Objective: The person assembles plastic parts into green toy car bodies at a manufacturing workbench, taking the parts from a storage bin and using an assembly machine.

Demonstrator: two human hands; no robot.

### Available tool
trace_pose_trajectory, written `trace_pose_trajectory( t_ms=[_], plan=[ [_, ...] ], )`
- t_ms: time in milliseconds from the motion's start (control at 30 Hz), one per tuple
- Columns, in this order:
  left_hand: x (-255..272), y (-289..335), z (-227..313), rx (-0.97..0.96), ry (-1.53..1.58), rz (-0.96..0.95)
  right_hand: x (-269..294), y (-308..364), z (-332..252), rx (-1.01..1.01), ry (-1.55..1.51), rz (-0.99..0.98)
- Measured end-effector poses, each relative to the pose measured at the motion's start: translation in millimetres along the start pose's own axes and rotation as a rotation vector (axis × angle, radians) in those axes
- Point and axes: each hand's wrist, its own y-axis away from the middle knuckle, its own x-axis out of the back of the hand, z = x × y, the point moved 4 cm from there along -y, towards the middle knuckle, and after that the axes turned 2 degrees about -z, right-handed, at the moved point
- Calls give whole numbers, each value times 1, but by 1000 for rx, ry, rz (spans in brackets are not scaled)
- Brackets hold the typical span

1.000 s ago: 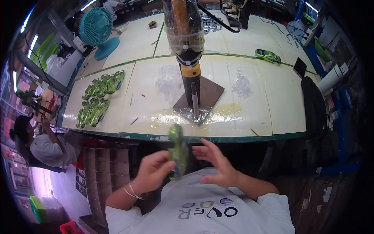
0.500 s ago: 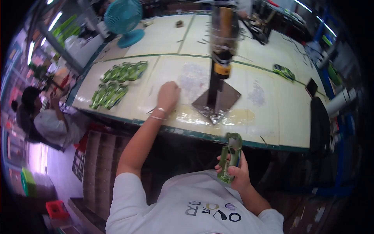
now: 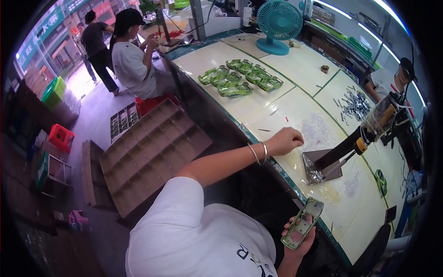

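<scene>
My right hand [image 3: 302, 244] is closed around a green toy car body shell [image 3: 302, 225] in front of the table edge, the shell's opening facing up. My left hand [image 3: 286, 141], with bangles at its wrist, hovers at or rests on the table with fingers bent together; whatever they pinch, if anything, is too small to make out. Just beyond those fingers lies a pile of small clear pieces [image 3: 318, 131]. Close by on the right stands a bench press-like tool [image 3: 339, 152] on a dark square base plate [image 3: 330, 175]. Several more green shells [image 3: 234, 88] lie in a group farther left.
A teal fan [image 3: 279, 25] stands at the table's far side, near a heap of small metallic parts [image 3: 355, 104]. Below the table's left edge is a brown compartment tray [image 3: 152, 152]. A seated person [image 3: 134, 64] works at the left; another person [image 3: 385, 81] is across the table.
The view has swung to the left. My left hand has moved nearer the tool's base plate. The shell in my right hand now shows its hollow side.
</scene>
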Motion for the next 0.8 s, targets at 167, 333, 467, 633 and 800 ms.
trace_pose_trajectory(
  t_ms=[167,333,467,633,800],
  plan=[
    [2,29,21,-128,-109,83,5,1,7,-18,71,65],
    [3,56,31,152,315,-47,3,-2,7,3,123,44],
    [-2,74,39,186,688,-77,1,-4,2,71,256,18],
    [-6,95,58,170,892,-84,-13,-7,-9,132,584,-14],
    [4,115,76,107,651,-47,-24,-17,-13,264,1048,55]
  ],
)
